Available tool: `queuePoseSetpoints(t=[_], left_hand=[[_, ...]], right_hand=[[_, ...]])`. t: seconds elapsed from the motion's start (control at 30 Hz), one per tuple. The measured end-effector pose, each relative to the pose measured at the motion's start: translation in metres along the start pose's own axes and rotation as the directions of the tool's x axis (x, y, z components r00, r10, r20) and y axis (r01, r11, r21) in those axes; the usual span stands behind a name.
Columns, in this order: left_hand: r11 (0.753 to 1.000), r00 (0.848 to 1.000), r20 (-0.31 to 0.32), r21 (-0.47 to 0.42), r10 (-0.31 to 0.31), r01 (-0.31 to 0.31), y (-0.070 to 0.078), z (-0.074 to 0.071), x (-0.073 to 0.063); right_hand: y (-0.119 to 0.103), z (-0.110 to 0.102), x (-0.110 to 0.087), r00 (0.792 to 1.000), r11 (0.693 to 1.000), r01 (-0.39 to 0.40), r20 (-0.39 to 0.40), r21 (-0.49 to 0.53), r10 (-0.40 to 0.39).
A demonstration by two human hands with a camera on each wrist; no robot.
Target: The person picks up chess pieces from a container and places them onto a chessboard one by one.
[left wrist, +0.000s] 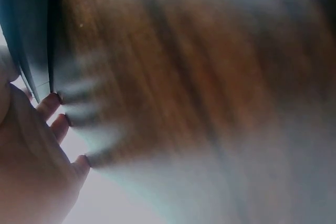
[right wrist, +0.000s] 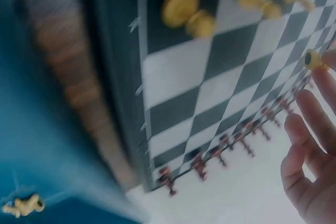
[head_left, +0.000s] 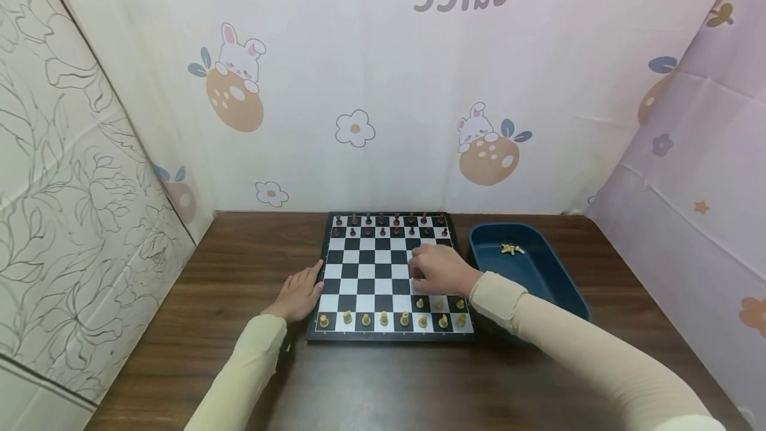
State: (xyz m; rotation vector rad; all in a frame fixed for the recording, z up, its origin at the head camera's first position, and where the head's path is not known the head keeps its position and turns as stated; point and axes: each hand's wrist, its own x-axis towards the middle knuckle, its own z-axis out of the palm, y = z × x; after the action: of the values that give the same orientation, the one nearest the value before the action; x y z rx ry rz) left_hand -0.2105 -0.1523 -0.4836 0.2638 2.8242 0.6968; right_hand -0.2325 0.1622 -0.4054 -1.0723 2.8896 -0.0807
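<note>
My right hand [head_left: 441,270] is over the right side of a black-and-white chessboard [head_left: 366,269]. Between its fingertips it pinches a gold chess pawn [right wrist: 313,60], base turned toward the right wrist camera. Below that hand, a short row of gold pawns [head_left: 419,302] stands in front of the gold back row [head_left: 384,318] along the near edge. Dark red chess pieces [head_left: 382,219] fill two rows at the far edge. My left hand [head_left: 299,294] rests beside the board with its fingers extended, fingertips against the left edge; the left wrist view shows these fingers [left wrist: 60,125] at the board's side.
Right of the board is a blue tray [head_left: 547,285], with a small heap of gold pieces [head_left: 511,249] inside. Board and tray share a brown wood-grain table [head_left: 251,238]. A printed curtain [head_left: 311,72] hangs behind the table, and a patterned panel [head_left: 78,151] stands to the left.
</note>
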Motion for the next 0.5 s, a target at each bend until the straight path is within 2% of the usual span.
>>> queuePoseSetpoints(t=[0.27,0.5], left_hand=[[1.0,1.0,0.003,0.003,-0.005,0.005,-0.001,-0.001,0.0],[1.0,1.0,0.0,-0.008,0.004,-0.004,0.0,-0.001,0.0]], right_hand=[[-0.019,0.007,0.004,0.989,0.99,0.106,0.098,0.092,-0.115],[-0.02,0.01,0.007,0.982,0.986,0.142,0.113,0.083,-0.15]])
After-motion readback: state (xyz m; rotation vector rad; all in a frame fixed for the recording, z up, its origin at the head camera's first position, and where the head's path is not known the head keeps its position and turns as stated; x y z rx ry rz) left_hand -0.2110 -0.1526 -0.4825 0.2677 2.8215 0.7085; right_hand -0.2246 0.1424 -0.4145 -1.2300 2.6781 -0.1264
